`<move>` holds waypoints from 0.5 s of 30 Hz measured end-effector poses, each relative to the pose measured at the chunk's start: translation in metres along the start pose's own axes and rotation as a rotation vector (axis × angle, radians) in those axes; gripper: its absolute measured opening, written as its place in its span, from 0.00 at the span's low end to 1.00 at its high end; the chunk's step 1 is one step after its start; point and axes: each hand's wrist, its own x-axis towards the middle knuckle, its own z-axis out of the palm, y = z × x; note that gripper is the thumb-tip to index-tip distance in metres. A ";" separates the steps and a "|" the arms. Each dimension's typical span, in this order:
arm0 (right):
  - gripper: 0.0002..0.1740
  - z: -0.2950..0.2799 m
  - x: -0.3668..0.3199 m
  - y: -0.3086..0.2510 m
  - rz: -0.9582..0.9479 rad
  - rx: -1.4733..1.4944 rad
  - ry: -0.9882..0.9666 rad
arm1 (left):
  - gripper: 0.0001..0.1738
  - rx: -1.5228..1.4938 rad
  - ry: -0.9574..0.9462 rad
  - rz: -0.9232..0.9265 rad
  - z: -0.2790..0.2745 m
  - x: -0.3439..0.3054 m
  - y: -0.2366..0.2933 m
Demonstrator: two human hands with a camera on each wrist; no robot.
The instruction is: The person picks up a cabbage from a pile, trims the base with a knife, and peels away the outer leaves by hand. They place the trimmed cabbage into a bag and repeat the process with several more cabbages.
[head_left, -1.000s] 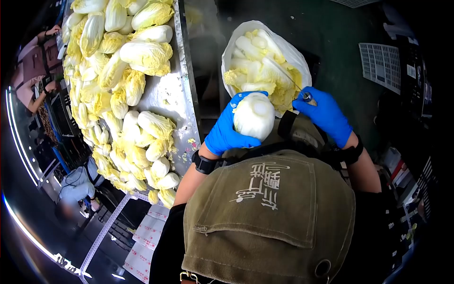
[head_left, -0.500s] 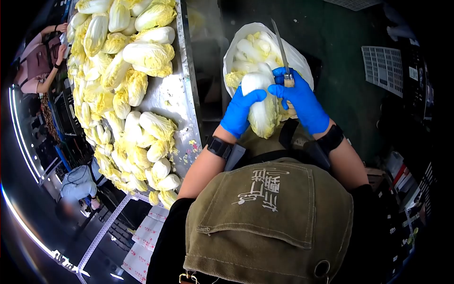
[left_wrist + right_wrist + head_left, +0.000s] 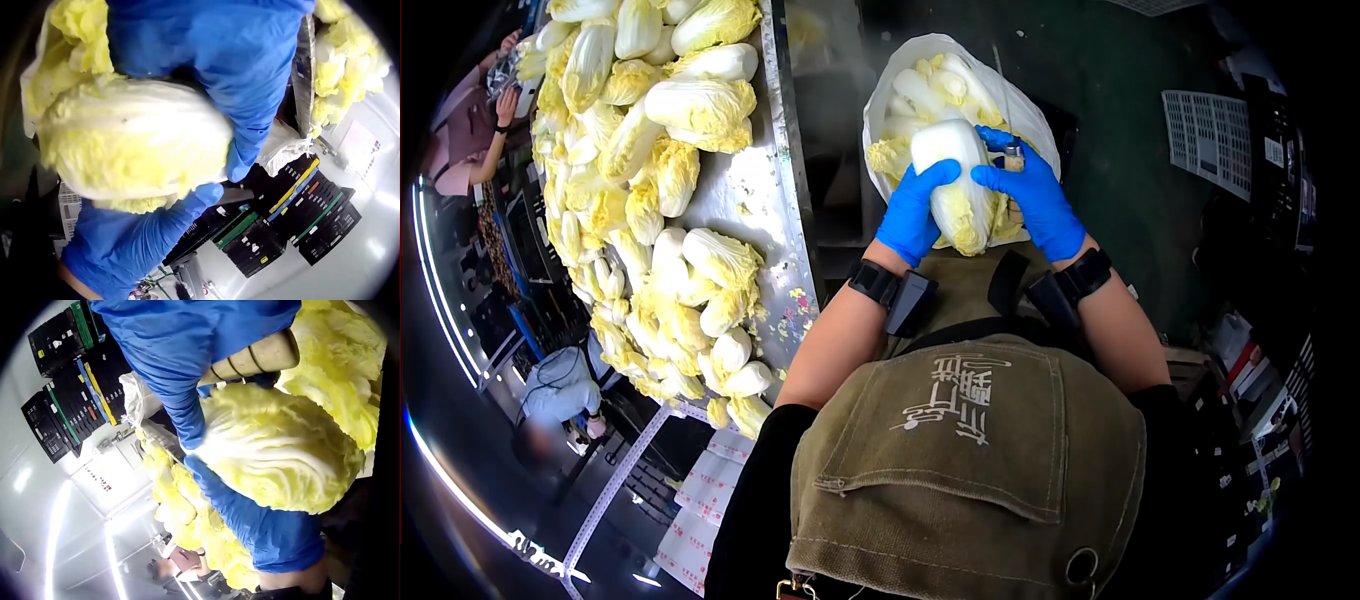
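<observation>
A napa cabbage (image 3: 955,190), white at the base and pale yellow toward its leafy end, is held over the white sack. My blue-gloved left hand (image 3: 910,212) grips it from the left, thumb across the near face. The right hand (image 3: 1042,203), also gloved, curls round the wooden handle (image 3: 265,357) of a knife, while its thumb touches the cabbage's right side. In the head view the thin blade (image 3: 998,75) points away from me. Both hands also show in the left wrist view, around the cabbage (image 3: 134,140).
The white sack (image 3: 1040,105) holds several cabbages. At left, a metal table (image 3: 775,190) bears a large heap of napa cabbages (image 3: 700,110). A white plastic crate (image 3: 1208,140) lies at right. Black crates (image 3: 250,244) stand stacked nearby. A person in pink (image 3: 470,135) is beyond the table.
The cabbage has turned from base-toward-me to lying lengthwise, then moved slightly away over the sack. My right hand, with the knife, has come in from the right to the cabbage.
</observation>
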 end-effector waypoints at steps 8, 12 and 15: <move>0.34 -0.001 0.006 -0.002 -0.042 -0.185 -0.048 | 0.29 -0.059 -0.030 0.053 -0.003 0.002 0.005; 0.35 -0.003 0.008 0.001 0.021 0.005 -0.013 | 0.29 -0.041 0.009 0.099 -0.002 0.005 0.009; 0.36 -0.003 0.012 0.006 -0.032 -0.078 0.054 | 0.30 0.064 0.160 0.159 0.003 0.009 0.008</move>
